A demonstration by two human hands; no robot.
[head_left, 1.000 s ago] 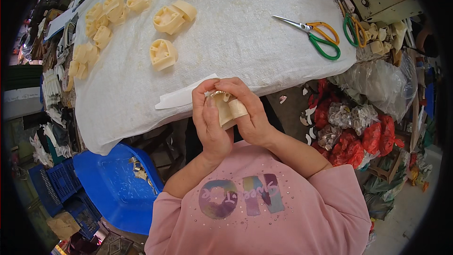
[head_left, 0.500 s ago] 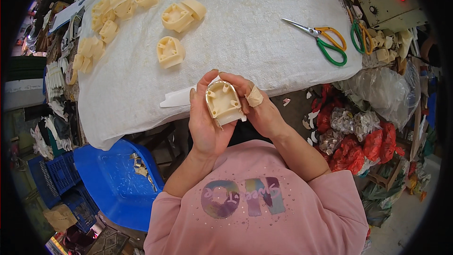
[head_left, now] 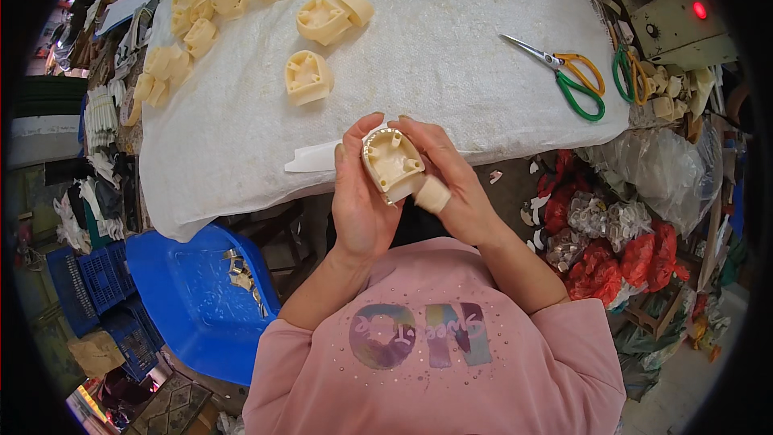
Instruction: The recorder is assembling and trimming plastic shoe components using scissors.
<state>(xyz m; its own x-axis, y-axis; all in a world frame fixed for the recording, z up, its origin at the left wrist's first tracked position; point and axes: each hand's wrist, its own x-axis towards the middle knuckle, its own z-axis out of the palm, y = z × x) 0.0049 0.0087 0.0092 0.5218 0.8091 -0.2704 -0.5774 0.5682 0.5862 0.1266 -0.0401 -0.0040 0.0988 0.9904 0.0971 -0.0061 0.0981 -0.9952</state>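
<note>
Between my two hands, just off the near edge of the cloth-covered table, is a cream plastic housing (head_left: 393, 163), rounded at one end, with small posts inside and a shiny strip along its rim. My left hand (head_left: 359, 208) wraps its left side, fingertips at the top. Against the right side presses my right hand (head_left: 453, 185), with a tan wrap (head_left: 433, 194) around one finger. A flat white strip (head_left: 312, 159) lies at the table edge by my left fingers. Farther up the table sits a similar housing (head_left: 308, 78), with a pair of housings (head_left: 332, 18) beyond it.
White woven cloth (head_left: 435, 56) covers the table. Scissors (head_left: 564, 72) with green and yellow handles lie at right, another pair (head_left: 630, 75) hanging beside the edge. A blue tub (head_left: 189, 314) holding shiny pieces stands lower left. Red and clear bags (head_left: 612, 250) are piled at right.
The housing has tilted and turned slightly in my hands. My right fingers have shifted along its side. The whole view has swung a little, so the table appears farther right.
</note>
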